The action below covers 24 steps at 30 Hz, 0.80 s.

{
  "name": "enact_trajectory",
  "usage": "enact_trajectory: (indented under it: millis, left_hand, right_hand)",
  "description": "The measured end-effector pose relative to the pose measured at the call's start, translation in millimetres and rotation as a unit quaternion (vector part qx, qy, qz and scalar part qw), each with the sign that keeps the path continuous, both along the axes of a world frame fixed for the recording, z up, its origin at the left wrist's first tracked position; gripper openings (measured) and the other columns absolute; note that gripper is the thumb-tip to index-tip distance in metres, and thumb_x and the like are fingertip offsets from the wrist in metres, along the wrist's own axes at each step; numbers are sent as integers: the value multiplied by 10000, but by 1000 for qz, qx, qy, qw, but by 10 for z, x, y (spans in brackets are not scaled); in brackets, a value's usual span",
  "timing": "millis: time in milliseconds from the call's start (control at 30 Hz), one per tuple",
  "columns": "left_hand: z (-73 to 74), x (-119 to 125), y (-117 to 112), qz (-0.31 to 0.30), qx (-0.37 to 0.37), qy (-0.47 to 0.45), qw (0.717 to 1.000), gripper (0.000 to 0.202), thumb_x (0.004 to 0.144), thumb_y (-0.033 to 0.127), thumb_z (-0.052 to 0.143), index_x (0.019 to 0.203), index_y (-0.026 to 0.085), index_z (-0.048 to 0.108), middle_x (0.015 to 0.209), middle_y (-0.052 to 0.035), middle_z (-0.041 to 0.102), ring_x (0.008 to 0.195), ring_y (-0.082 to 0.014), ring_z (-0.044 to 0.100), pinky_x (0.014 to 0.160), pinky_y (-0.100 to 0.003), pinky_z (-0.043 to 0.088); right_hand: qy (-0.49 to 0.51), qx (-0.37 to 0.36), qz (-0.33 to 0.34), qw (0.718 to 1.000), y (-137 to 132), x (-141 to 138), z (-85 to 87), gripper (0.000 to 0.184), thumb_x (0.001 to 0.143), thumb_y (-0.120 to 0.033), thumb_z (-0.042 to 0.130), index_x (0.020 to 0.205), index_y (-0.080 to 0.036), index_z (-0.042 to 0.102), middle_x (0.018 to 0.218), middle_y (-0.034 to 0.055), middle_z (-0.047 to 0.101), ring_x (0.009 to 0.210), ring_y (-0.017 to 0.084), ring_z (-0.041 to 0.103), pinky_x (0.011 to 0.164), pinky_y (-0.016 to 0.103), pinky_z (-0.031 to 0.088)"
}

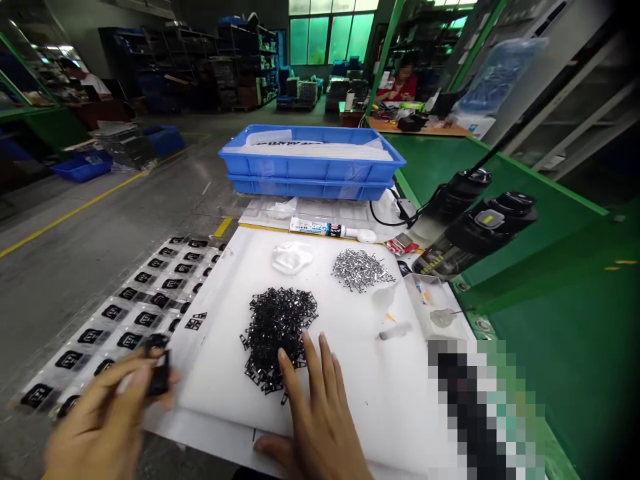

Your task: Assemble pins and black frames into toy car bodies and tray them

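Observation:
My left hand is at the lower left, its fingers pinched round a small black plastic part held over the edge of the white board. It is blurred by motion. My right hand lies flat with fingers stretched out, the fingertips touching the near edge of a heap of small black parts in the middle of the board. A smaller heap of shiny metal clips lies farther back to the right.
A clear tray holding rows of black parts runs along the left. Two stacked blue bins, a glue tube, a small clear dish and two black power tools sit behind and right. A person sits at a far bench.

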<state>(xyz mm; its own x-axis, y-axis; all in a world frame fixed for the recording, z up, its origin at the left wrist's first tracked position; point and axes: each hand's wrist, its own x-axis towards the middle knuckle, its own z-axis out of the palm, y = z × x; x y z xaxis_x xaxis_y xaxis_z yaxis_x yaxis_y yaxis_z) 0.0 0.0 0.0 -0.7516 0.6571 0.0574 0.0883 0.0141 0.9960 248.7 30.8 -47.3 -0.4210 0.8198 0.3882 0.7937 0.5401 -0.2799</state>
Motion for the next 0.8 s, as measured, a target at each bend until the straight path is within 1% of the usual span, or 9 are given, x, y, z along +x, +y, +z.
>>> enact_trajectory:
  millis: [33, 100, 167, 267, 367, 433, 533, 667, 800]
  left_hand:
    - [-30, 158, 93, -30, -2, -56, 998, 370, 718, 371, 817, 1028, 203, 704, 1113, -60, 709, 785, -211, 722, 609, -265, 599]
    - [-115, 416, 248, -74, 17, -151, 986, 510, 692, 346, 844, 1158, 236, 668, 1185, -74, 681, 863, -242, 726, 613, -272, 615]
    - [-212, 563, 335, -67, 18, -193, 979, 582, 673, 339, 863, 1203, 227, 652, 1194, -85, 666, 920, -246, 721, 675, -264, 630]
    - [-323, 602, 351, -26, 28, -214, 976, 561, 714, 369, 839, 1216, 219, 639, 1202, -85, 641, 956, -250, 720, 774, -298, 642]
    - [-344, 555, 325, -36, 11, -230, 972, 530, 754, 406, 804, 1220, 229, 626, 1238, -77, 610, 961, -256, 723, 807, -322, 642]
    - [-322, 532, 328, -44, -14, -232, 972, 526, 761, 430, 793, 1216, 226, 627, 1260, -80, 599, 967, -250, 720, 798, -296, 639]
    - [-294, 528, 355, -49, -26, -236, 970, 531, 766, 452, 782, 1213, 216, 618, 1257, -86, 596, 943, -238, 721, 777, -286, 639]
    - [-299, 549, 364, -58, -22, -235, 970, 525, 785, 454, 761, 1221, 213, 593, 1244, -82, 593, 911, -209, 719, 796, -281, 632]
    - [-279, 567, 332, -73, -30, -200, 977, 601, 778, 443, 765, 1301, 241, 546, 1271, -92, 590, 923, -220, 718, 812, -309, 628]
  right_hand:
    - [-18, -8, -1, 1000, 63, -88, -36, 1326, 477, -672, 883, 1559, -207, 272, 1603, 227, 180, 1444, 524, 183, 1018, 714, 406]
    - [-31, -38, -20, 999, 181, -197, -80, 1384, 488, -734, 840, 1586, -228, 168, 1628, 210, 66, 1469, 513, 66, 1056, 756, 308]
    - [-26, -67, -41, 997, 281, -234, -98, 1380, 530, -760, 802, 1594, -242, 92, 1636, 189, 2, 1482, 487, 7, 1085, 758, 245]
    - [-20, -112, -71, 991, 428, -235, -99, 1346, 562, -726, 811, 1590, -290, 59, 1644, 146, -48, 1491, 455, -57, 1116, 753, 153]
    - [-19, -139, -80, 987, 609, -245, -86, 1273, 633, -727, 767, 1588, -287, 51, 1642, 141, -87, 1492, 434, -99, 1133, 738, 111]
    - [-20, -147, -74, 986, 734, -263, -80, 1261, 653, -752, 733, 1589, -263, 44, 1638, 161, -88, 1495, 429, -88, 1144, 724, 101]
    - [-16, -160, -46, 986, 881, -310, -68, 1245, 661, -763, 718, 1588, -243, 69, 1636, 185, -39, 1504, 412, -39, 1170, 687, 97]
    - [3, -167, -11, 986, 977, -403, -25, 1192, 692, -731, 722, 1581, -206, 126, 1631, 206, -24, 1511, 389, -1, 1193, 613, 193]
    - [30, -155, 1, 987, 942, -386, 44, 1218, 658, -762, 724, 1573, -213, 136, 1637, 185, 18, 1515, 361, 65, 1189, 558, 282]
